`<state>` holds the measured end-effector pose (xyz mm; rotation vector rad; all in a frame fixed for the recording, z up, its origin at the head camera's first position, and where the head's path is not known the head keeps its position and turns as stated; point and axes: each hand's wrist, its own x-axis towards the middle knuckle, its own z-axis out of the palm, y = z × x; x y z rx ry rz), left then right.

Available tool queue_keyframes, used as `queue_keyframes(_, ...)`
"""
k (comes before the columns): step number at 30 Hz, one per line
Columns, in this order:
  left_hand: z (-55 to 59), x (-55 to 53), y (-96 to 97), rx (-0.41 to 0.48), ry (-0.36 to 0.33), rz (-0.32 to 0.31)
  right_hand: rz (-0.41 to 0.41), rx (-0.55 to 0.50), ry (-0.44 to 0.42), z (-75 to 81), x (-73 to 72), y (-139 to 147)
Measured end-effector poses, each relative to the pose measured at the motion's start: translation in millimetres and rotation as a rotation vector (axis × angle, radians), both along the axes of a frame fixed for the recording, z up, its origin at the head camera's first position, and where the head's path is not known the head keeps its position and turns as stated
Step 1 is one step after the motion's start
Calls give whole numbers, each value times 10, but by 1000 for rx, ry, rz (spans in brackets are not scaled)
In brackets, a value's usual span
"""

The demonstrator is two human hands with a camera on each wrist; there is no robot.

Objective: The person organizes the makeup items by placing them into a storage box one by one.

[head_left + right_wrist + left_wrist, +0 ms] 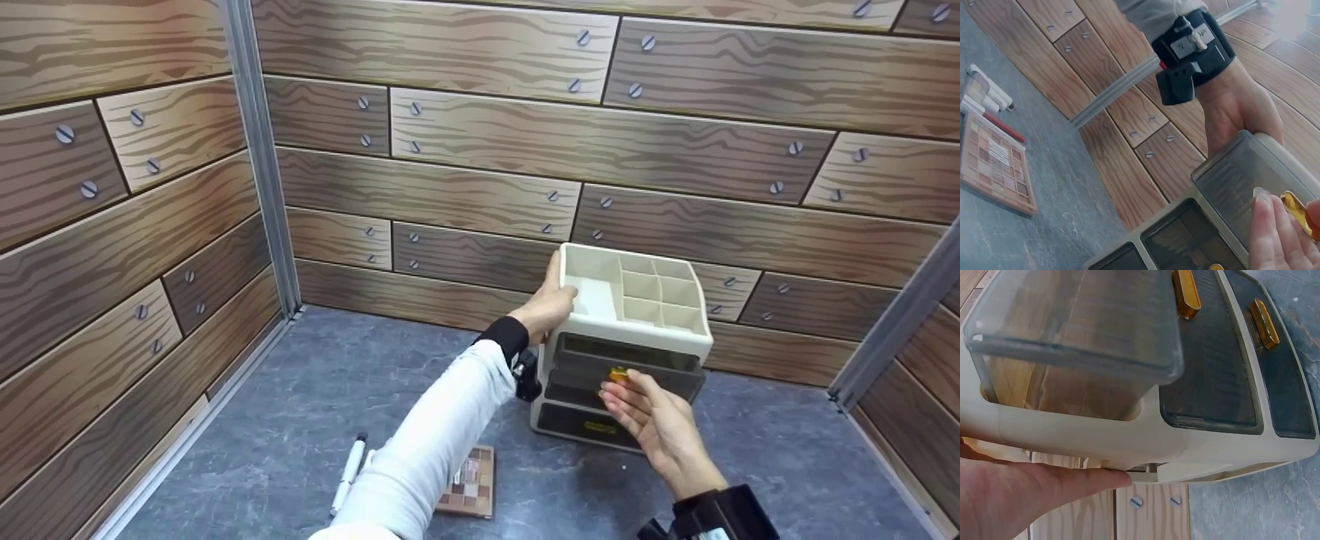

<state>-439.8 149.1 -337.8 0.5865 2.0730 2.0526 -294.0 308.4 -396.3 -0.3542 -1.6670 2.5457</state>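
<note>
A cream desktop drawer organizer stands on the floor by the back wall, with divided compartments on top and smoky see-through drawers below. My left hand grips its upper left side, thumb over the rim; in the left wrist view the hand lies along the side wall. The top drawer is pulled partly out. At its front, my right hand pinches the gold handle between thumb and fingers. The lower drawers, with gold handles of their own, sit closed.
An eyeshadow palette lies on the grey floor, partly behind my left sleeve. Beside it are a white pen-like tube, more white tubes and a red stick. Wood-patterned walls enclose the space.
</note>
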Motion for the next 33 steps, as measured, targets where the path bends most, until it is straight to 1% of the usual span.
queue_keyframes(4,45,-24,-9,-15,-46,-7,0,4,6,21,35,-10)
queue_keyframes(7,72,-26,-26,-19,-87,-25,-9,3,1,28,63,-13)
queue_keyframes(10,78,-31,-41,-2,-117,-45,-15,5,3,27,89,-24)
queue_keyframes(12,73,-35,-42,14,-117,-47,-12,7,6,25,116,-30)
queue_keyframes(19,36,-19,14,49,-75,-21,-44,11,8,-27,255,-58)
queue_keyframes(24,4,6,45,33,-63,-20,-62,29,-7,-88,358,-68)
queue_keyframes(28,-21,16,46,20,-57,-13,-62,57,-9,-134,437,-90)
queue_keyframes(33,-3,3,26,34,-53,-1,-50,78,-4,-154,507,-130)
